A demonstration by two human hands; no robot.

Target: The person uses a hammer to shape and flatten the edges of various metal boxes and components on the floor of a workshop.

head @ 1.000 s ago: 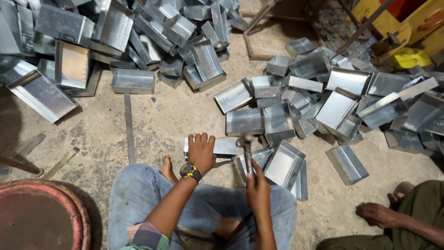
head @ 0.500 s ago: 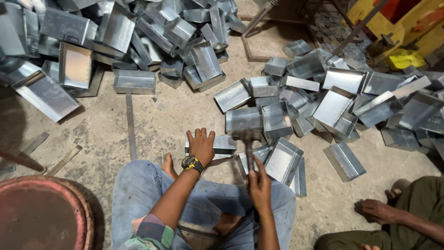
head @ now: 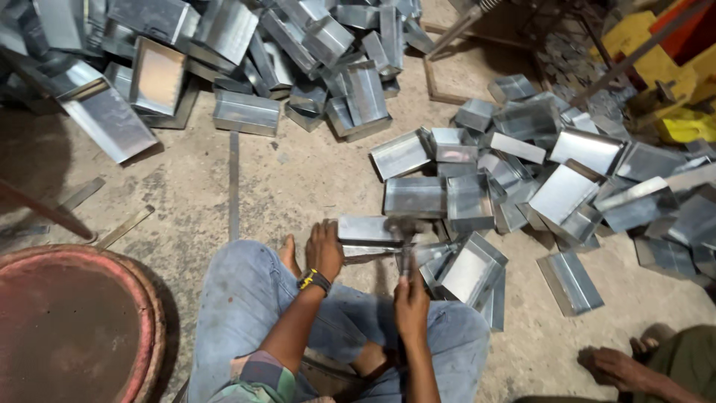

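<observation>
The left hand [head: 323, 250] is pressing down on a flat grey sheet-metal tray [head: 371, 230] while the right hand [head: 412, 302] is gripping a blurred metal-headed hammer [head: 403, 237] over it.

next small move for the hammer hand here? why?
Probably another short strike on the same edge. The left hand presses flat on the sheet-metal tray, pinning it to the floor, while the right hand grips the hammer, whose blurred head sits at the tray's right end. Nothing shows the piece released, so a strike fits better than reaching for the next tray.
</observation>
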